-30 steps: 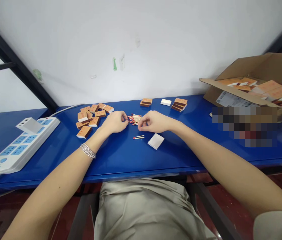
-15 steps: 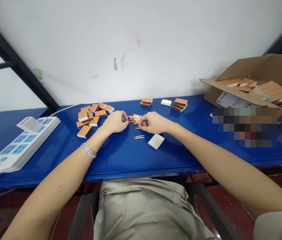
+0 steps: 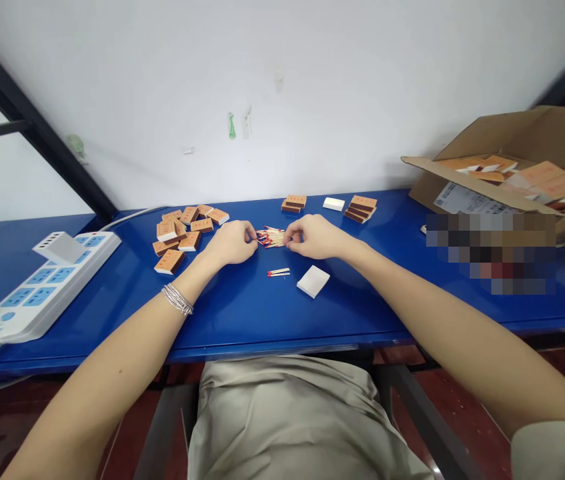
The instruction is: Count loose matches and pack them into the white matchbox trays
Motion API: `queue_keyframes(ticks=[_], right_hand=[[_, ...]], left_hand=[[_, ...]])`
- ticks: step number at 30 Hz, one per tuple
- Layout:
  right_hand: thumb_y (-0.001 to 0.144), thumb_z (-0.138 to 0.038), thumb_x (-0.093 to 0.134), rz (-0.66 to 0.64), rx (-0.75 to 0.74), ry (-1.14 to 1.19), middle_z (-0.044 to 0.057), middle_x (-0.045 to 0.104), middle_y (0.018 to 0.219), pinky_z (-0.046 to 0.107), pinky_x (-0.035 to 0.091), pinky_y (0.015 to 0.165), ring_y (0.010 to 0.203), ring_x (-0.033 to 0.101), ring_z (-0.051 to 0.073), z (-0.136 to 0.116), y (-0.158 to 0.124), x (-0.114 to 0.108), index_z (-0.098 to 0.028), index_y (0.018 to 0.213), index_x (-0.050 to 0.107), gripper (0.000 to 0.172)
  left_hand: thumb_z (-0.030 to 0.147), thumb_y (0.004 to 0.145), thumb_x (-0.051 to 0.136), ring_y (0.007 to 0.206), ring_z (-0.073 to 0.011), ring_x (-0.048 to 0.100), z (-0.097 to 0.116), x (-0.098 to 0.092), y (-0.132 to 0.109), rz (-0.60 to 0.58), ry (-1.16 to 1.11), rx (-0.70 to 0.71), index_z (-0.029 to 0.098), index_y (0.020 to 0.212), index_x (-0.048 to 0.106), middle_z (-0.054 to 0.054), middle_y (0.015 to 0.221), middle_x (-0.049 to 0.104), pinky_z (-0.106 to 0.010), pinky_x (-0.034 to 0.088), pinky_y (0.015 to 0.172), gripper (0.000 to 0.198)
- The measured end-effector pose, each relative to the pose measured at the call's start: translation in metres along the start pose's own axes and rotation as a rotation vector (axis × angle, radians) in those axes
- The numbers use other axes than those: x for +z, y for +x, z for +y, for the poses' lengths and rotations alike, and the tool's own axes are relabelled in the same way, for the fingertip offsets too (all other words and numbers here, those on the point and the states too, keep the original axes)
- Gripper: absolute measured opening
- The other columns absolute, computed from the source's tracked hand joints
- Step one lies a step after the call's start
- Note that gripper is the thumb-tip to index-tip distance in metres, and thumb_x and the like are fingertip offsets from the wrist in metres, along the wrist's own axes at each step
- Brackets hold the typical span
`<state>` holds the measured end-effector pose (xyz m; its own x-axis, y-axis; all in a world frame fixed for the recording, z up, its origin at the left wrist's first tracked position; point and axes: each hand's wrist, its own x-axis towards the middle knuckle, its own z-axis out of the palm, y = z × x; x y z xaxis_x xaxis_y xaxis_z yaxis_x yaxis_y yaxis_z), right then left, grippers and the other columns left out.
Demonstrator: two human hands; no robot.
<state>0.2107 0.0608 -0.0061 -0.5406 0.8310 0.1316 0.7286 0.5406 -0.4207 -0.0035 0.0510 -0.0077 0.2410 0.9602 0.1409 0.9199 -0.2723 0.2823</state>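
Note:
A small pile of red-tipped matches lies on the blue table between my two hands. My left hand is closed at the pile's left edge, its thumb and fingertips pressed together. Whatever may be between them is too small to make out. My right hand touches the pile's right edge in a pinch, and its fingertips hide what they grip. Nearer to me, a few separate matches lie side by side. To their right is a white matchbox tray, its inside not visible.
Several matchboxes are heaped at left, beside a white power strip. Toward the wall lie stacked matchboxes, a white tray and another stack. An open cardboard box with more matchboxes stands at right, near a blurred patch.
My right hand has moved up and slightly right, from below the pile to its right edge. The match at its fingertips is gone from there; the separate matches look one more. My left hand stays.

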Motion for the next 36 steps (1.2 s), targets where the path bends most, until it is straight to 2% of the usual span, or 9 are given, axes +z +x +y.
queue_keyframes(ticks=[5, 12, 19, 21, 23, 29, 36], right_hand=[[0.070, -0.016, 0.061, 0.015, 0.027, -0.073, 0.002, 0.070, 0.077, 0.024, 0.041, 0.064, 0.067, 0.059, 0.013, 0.007, 0.003, 0.003, -0.018, 0.086, 0.075, 0.022], [0.069, -0.014, 0.059, -0.020, -0.025, -0.040, 0.001, 0.069, 0.072, 0.023, 0.041, 0.064, 0.067, 0.060, 0.013, -0.003, 0.000, 0.007, -0.018, 0.077, 0.074, 0.018], [0.070, -0.014, 0.059, -0.200, -0.187, 0.044, 0.000, 0.071, 0.075, 0.022, 0.040, 0.062, 0.066, 0.059, 0.011, -0.024, -0.011, 0.006, -0.019, 0.075, 0.075, 0.018], [0.071, -0.014, 0.059, -0.213, -0.196, 0.048, 0.000, 0.071, 0.075, 0.022, 0.040, 0.062, 0.066, 0.059, 0.011, -0.026, -0.012, 0.005, -0.019, 0.075, 0.074, 0.017], [0.071, -0.015, 0.060, -0.182, -0.181, 0.051, -0.001, 0.070, 0.074, 0.022, 0.040, 0.062, 0.065, 0.059, 0.011, -0.024, -0.011, 0.004, -0.019, 0.076, 0.074, 0.016], [0.076, -0.018, 0.062, 0.033, -0.050, 0.003, 0.000, 0.068, 0.073, 0.023, 0.039, 0.065, 0.069, 0.059, 0.013, -0.007, -0.001, 0.012, -0.018, 0.090, 0.072, 0.017], [0.080, -0.020, 0.058, 0.067, -0.045, -0.021, 0.001, 0.068, 0.076, 0.024, 0.038, 0.064, 0.069, 0.058, 0.013, 0.000, 0.005, 0.022, -0.019, 0.090, 0.069, 0.016]], left_hand=[[0.023, 0.073, 0.060, 0.084, -0.0216, 0.065, 0.002, -0.001, 0.000, 0.001, 0.005, 0.001, 0.018, 0.087, 0.068, -0.006, 0.087, 0.071, -0.032, 0.050, 0.077, 0.018], [0.022, 0.073, 0.060, 0.083, -0.0206, 0.065, 0.003, -0.002, 0.000, -0.011, 0.007, -0.019, 0.018, 0.088, 0.068, -0.006, 0.088, 0.072, -0.031, 0.050, 0.077, 0.018], [0.021, 0.072, 0.060, 0.082, -0.0216, 0.065, 0.004, -0.003, -0.002, -0.013, -0.002, -0.025, 0.017, 0.088, 0.068, -0.006, 0.087, 0.072, -0.031, 0.050, 0.076, 0.019], [0.021, 0.072, 0.060, 0.083, -0.0214, 0.065, 0.004, -0.003, -0.002, -0.009, 0.000, -0.026, 0.017, 0.088, 0.068, -0.006, 0.087, 0.072, -0.031, 0.051, 0.076, 0.019], [0.021, 0.072, 0.060, 0.083, -0.0215, 0.066, 0.003, -0.002, -0.001, -0.010, 0.002, -0.021, 0.017, 0.089, 0.069, -0.006, 0.088, 0.072, -0.031, 0.051, 0.077, 0.019], [0.022, 0.074, 0.059, 0.081, -0.0220, 0.065, 0.001, -0.001, 0.000, -0.006, 0.008, -0.009, 0.018, 0.086, 0.068, -0.006, 0.084, 0.072, -0.033, 0.050, 0.076, 0.016], [0.022, 0.073, 0.060, 0.082, -0.0224, 0.065, 0.003, -0.002, -0.001, -0.016, -0.005, -0.018, 0.017, 0.088, 0.068, -0.007, 0.086, 0.072, -0.034, 0.051, 0.078, 0.018]])
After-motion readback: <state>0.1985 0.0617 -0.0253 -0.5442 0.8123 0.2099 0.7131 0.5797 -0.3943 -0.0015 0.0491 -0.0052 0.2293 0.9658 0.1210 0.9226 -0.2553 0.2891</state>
